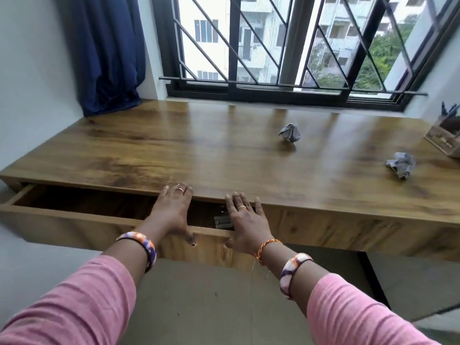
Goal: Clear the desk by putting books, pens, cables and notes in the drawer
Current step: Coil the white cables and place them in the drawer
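Observation:
The wooden desk [174, 145] has a drawer [74, 222] pulled partly out at its front left. My left hand [174, 210] lies flat across the drawer's front rim, with straight fingers reaching the desk edge and the thumb down the front panel. My right hand [245, 225] lies beside it the same way, palm on the rim. Between the hands, dark items [222, 220] show inside the drawer; most of its inside is in shadow. Two crumpled paper balls sit on the desktop, one at mid-right [290, 133] and one further right [400, 166].
A small wooden holder [445, 135] with dark items stands at the desk's right edge. A barred window [273, 46] runs along the back and a blue curtain [109, 58] hangs at the back left. Grey floor lies below the desk.

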The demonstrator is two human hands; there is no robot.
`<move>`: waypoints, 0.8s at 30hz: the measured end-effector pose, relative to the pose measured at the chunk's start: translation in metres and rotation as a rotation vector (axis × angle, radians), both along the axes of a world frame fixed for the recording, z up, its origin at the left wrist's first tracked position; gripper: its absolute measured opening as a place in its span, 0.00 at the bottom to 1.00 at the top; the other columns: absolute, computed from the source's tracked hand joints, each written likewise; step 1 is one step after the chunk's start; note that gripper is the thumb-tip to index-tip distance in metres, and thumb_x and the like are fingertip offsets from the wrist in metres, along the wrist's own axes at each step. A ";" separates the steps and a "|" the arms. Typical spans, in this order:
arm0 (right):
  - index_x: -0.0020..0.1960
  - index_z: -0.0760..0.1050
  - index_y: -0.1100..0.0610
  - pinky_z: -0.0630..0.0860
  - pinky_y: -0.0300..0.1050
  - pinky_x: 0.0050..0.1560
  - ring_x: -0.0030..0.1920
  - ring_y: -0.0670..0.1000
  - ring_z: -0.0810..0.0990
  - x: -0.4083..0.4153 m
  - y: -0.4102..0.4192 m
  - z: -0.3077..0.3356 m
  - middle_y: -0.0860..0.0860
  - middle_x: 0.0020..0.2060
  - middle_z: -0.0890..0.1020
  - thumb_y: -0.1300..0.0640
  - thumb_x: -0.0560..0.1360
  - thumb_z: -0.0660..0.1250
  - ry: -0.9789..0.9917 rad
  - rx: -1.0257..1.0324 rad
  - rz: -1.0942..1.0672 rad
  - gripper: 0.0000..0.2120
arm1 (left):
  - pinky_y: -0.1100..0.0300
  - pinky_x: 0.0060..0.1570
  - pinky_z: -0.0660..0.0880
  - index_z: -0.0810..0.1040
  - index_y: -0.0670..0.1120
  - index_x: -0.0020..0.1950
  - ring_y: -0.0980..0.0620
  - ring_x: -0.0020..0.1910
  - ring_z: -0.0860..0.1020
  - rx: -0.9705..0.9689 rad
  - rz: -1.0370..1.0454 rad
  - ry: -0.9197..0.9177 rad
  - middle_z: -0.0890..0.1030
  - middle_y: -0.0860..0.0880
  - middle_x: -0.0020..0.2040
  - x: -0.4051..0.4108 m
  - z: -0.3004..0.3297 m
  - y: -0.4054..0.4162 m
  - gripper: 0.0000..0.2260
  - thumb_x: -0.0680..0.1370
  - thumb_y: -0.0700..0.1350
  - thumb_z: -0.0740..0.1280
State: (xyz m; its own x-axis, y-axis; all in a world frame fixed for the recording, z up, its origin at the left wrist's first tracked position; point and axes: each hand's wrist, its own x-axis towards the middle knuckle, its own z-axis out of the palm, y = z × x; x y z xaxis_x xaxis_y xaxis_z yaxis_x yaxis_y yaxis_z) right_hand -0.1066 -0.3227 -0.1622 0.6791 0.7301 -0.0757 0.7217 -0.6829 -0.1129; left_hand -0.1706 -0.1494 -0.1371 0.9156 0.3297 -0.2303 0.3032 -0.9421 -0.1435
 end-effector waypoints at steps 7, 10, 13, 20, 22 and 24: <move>0.74 0.54 0.63 0.52 0.47 0.74 0.72 0.57 0.62 0.005 0.009 -0.006 0.59 0.70 0.66 0.57 0.70 0.70 -0.216 0.108 0.013 0.39 | 0.55 0.62 0.69 0.64 0.47 0.66 0.48 0.66 0.66 -0.070 0.051 -0.157 0.66 0.49 0.67 0.013 0.004 -0.002 0.43 0.57 0.61 0.78; 0.63 0.74 0.61 0.75 0.44 0.56 0.54 0.55 0.79 0.011 0.014 -0.008 0.56 0.53 0.81 0.57 0.57 0.79 -0.293 0.137 -0.022 0.35 | 0.55 0.56 0.73 0.67 0.47 0.62 0.49 0.61 0.70 -0.038 0.049 -0.209 0.71 0.50 0.62 0.022 0.001 0.000 0.38 0.59 0.59 0.77; 0.43 0.81 0.56 0.77 0.39 0.33 0.37 0.50 0.82 0.019 0.023 -0.007 0.50 0.37 0.83 0.59 0.46 0.81 -0.385 0.221 -0.042 0.25 | 0.55 0.48 0.76 0.68 0.47 0.58 0.49 0.55 0.73 0.015 0.041 -0.264 0.74 0.50 0.57 0.031 -0.002 0.002 0.29 0.64 0.55 0.76; 0.38 0.79 0.54 0.74 0.40 0.30 0.34 0.52 0.81 0.033 0.039 -0.008 0.50 0.35 0.82 0.65 0.50 0.76 -0.467 0.244 -0.030 0.18 | 0.53 0.38 0.78 0.75 0.44 0.51 0.44 0.47 0.78 0.129 -0.009 -0.324 0.78 0.46 0.48 0.044 -0.009 0.006 0.13 0.68 0.38 0.70; 0.39 0.80 0.55 0.74 0.40 0.29 0.34 0.53 0.81 0.032 0.038 -0.008 0.51 0.36 0.82 0.65 0.50 0.75 -0.470 0.240 -0.035 0.18 | 0.53 0.36 0.77 0.76 0.44 0.49 0.45 0.45 0.78 0.136 -0.023 -0.317 0.79 0.46 0.47 0.042 -0.012 0.008 0.14 0.65 0.39 0.72; 0.40 0.80 0.55 0.74 0.41 0.29 0.34 0.53 0.81 0.031 0.039 -0.006 0.51 0.36 0.82 0.65 0.50 0.75 -0.466 0.234 -0.036 0.19 | 0.54 0.35 0.77 0.75 0.45 0.48 0.45 0.44 0.78 0.115 -0.035 -0.332 0.79 0.47 0.46 0.043 -0.013 0.009 0.14 0.65 0.39 0.73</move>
